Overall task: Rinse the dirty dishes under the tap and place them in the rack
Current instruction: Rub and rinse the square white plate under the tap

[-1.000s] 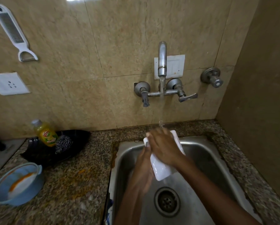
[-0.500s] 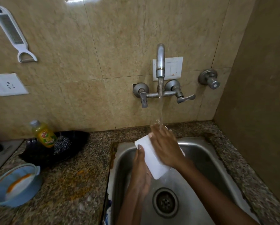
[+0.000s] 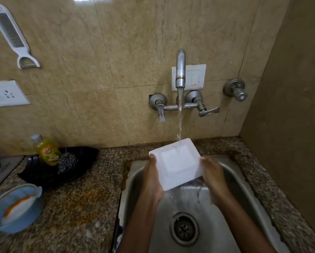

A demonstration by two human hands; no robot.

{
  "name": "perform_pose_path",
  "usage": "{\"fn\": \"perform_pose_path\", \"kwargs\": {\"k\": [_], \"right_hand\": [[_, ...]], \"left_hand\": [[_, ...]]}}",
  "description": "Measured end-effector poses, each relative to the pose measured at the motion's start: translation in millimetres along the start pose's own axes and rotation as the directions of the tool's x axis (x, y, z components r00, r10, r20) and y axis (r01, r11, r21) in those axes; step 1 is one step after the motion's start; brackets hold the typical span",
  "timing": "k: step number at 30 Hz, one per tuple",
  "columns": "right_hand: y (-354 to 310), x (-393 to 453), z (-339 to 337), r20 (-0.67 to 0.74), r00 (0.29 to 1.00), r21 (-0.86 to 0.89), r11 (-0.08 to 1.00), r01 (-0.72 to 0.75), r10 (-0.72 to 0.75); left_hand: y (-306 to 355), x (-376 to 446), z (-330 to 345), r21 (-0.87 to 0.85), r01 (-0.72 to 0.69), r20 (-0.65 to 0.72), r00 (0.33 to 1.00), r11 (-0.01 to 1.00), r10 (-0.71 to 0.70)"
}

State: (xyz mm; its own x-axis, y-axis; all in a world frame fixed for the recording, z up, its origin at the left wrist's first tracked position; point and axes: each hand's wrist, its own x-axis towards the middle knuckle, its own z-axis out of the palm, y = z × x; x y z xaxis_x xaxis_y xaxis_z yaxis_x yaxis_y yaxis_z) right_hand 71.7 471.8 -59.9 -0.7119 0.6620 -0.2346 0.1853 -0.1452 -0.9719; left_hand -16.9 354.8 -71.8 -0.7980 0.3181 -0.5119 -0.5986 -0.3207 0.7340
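Observation:
A square white plate (image 3: 178, 162) is held tilted over the steel sink (image 3: 244, 194), its face toward me. Water runs from the wall tap (image 3: 180, 70) onto the plate's top edge. My left hand (image 3: 152, 179) grips the plate's left edge. My right hand (image 3: 214, 175) grips its right edge. A blue bowl (image 3: 16, 209) with a white dish and an orange smear inside sits on the counter at the far left. No rack is in view.
A black tray (image 3: 76, 172) on the granite counter (image 3: 80, 207) holds a yellow dish-soap bottle (image 3: 48, 151) and a steel scrubber (image 3: 67, 162). A white grater (image 3: 10, 33) hangs on the tiled wall. The drain (image 3: 184, 229) lies below my hands. A brown wall (image 3: 290, 125) stands at right.
My right hand slid off the plate's face to its right edge. The plate turned from edge-on to facing me, and water now falls on its upper rim.

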Motion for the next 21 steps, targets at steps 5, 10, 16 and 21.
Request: {"fn": "perform_pose_path", "kwargs": {"k": [5,10,16,21], "right_hand": [[4.5,8.8,-10.5,0.172,0.967,0.435,0.866,-0.245,0.187],[4.1,3.6,7.7,0.104,0.985,0.405,0.899,-0.168,0.138],[-1.6,1.8,7.2,0.059,0.994,0.345,0.933,-0.105,0.090],[-1.3,5.2,4.9,0.118,0.985,0.283,0.946,-0.158,0.129]], "left_hand": [[6.1,22.6,19.6,0.610,-0.148,-0.181,0.931,0.778,0.318],[-17.7,32.9,55.6,0.962,-0.198,0.100,0.894,0.185,0.437],[-16.5,34.7,79.2,0.880,-0.476,0.421,0.790,0.013,0.445],[3.0,47.4,81.6,0.884,-0.468,0.453,0.860,0.008,0.235]]}}
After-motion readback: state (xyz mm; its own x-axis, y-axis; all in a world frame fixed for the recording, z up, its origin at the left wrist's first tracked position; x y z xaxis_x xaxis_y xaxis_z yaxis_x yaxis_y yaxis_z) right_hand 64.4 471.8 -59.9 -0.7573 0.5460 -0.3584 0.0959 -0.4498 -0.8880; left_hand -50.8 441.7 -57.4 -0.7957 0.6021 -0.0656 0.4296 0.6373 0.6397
